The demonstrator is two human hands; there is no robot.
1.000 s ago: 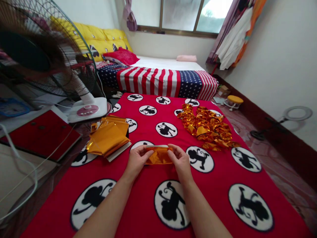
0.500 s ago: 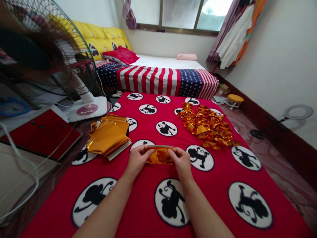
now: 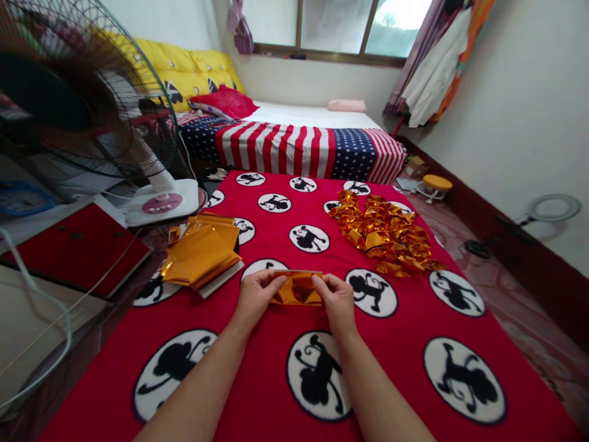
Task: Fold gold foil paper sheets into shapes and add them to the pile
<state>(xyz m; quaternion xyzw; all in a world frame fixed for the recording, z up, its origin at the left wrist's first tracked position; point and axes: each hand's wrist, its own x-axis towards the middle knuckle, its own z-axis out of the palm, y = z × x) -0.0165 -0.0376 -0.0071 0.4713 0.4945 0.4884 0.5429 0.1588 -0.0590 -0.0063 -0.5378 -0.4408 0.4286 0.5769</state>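
Head view: left hand (image 3: pixel 254 299) and right hand (image 3: pixel 339 303) pinch either end of the foil (image 3: pixel 298 288) over a red cloth (image 3: pixel 230 368) printed with monkeys; bed (image 3: pixel 294 147), fan (image 3: pixel 161 199) and window (image 3: pixel 335 27) beyond

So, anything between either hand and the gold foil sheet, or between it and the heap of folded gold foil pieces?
Nothing visible: left hand and right hand pinch the foil sheet. Towards the heap, past the right hand, only flat red monkey-print cloth shows.
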